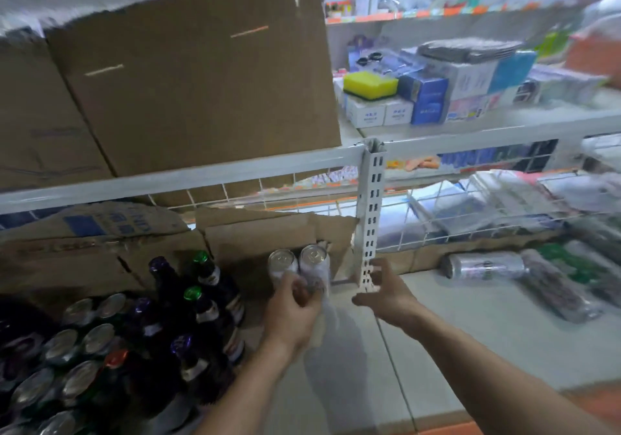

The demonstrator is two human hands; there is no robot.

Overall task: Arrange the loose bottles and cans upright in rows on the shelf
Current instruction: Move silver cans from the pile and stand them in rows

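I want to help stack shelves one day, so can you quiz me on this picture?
1. True or false: the can right of the white post stands upright.
2. The sponge on the upper shelf is: A yellow, B red, C white.
3. Which hand holds the two upright cans?
Key: 1 false, it lies on its side. 2 A. 3 The left hand; the right hand is open.
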